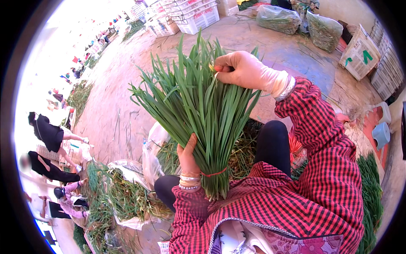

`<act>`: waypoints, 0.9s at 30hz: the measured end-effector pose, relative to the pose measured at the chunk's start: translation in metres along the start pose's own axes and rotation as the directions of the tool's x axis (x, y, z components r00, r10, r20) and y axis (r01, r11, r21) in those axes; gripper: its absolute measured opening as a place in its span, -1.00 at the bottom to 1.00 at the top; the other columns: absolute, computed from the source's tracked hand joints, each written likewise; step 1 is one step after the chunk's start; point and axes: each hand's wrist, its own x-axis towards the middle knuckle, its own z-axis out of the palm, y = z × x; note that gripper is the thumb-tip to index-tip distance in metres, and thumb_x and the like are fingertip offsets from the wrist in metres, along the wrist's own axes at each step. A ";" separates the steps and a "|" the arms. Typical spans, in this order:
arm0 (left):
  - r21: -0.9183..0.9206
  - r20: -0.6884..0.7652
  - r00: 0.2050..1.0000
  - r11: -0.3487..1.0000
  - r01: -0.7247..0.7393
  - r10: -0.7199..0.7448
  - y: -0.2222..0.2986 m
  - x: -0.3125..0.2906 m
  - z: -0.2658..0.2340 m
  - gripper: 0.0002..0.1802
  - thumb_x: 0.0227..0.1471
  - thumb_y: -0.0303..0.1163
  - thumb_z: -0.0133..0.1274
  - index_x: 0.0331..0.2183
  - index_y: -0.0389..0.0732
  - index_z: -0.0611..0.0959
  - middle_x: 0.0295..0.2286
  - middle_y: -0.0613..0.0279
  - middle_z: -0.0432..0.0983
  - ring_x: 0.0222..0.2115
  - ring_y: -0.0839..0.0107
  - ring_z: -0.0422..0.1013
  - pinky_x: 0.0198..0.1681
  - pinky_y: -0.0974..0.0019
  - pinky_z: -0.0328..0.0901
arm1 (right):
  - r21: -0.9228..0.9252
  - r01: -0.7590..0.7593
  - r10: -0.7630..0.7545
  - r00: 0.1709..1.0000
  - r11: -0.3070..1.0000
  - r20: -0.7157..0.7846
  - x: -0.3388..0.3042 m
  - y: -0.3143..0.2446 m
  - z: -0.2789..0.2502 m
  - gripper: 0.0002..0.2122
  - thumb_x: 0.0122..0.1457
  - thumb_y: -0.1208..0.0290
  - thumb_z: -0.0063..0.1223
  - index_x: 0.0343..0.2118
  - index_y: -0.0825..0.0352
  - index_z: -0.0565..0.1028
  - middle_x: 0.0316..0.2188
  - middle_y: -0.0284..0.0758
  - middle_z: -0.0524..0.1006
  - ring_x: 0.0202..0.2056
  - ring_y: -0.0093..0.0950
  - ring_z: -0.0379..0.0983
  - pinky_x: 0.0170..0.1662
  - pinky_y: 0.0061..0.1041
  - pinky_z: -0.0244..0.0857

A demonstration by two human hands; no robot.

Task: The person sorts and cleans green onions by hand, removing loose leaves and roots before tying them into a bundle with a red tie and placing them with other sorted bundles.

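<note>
A large fan of green chives stands upright in front of me, its leaves spreading upward. A thin red band rings the bunch near its cut lower ends. My left hand is closed around the left side of the bunch, just above that band. Up among the leaf tips on the right, my right hand, in what looks like a pale thin glove, pinches a narrow yellowish leaf. The bunch hides part of my left hand's fingers.
Loose chive scraps lie on plastic at my left; more chives are piled at my right. White crates and filled clear bags stand farther off. A blue stool is at the right. Several people are at the left.
</note>
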 end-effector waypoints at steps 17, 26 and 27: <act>0.039 -0.117 0.993 0.999 -0.011 0.015 0.001 0.002 -0.005 -0.66 0.13 -0.43 0.11 -0.06 -0.33 0.52 -0.21 0.14 0.56 -0.29 0.30 0.53 -0.22 0.24 0.46 | -0.560 0.222 -0.269 0.963 0.798 -0.003 -0.012 -0.047 -0.011 -0.79 0.20 0.26 0.00 -0.16 0.14 0.55 -0.55 -0.17 0.55 -0.42 -0.17 0.57 -0.37 -0.26 0.45; 0.045 -0.086 0.996 0.998 -0.037 0.040 0.012 -0.003 -0.001 -0.61 0.13 -0.39 0.11 -0.01 -0.30 0.52 -0.17 0.14 0.56 -0.25 0.28 0.52 -0.16 0.21 0.45 | -0.728 0.165 -0.271 0.962 0.666 -0.029 -0.003 -0.018 -0.003 -0.84 0.24 0.38 -0.16 -0.35 0.26 0.48 -0.54 -0.21 0.54 -0.45 -0.23 0.57 -0.43 -0.24 0.45; -0.008 -0.060 0.998 1.000 -0.020 0.019 -0.001 0.003 0.006 -0.60 0.13 -0.37 0.10 0.00 -0.29 0.51 -0.15 0.14 0.55 -0.23 0.27 0.52 -0.14 0.19 0.44 | -0.771 0.107 -0.401 0.893 0.628 -0.203 -0.006 0.014 -0.022 -0.85 0.25 0.33 0.00 -0.34 0.30 0.51 -0.60 -0.30 0.47 -0.60 -0.35 0.45 -0.50 -0.38 0.37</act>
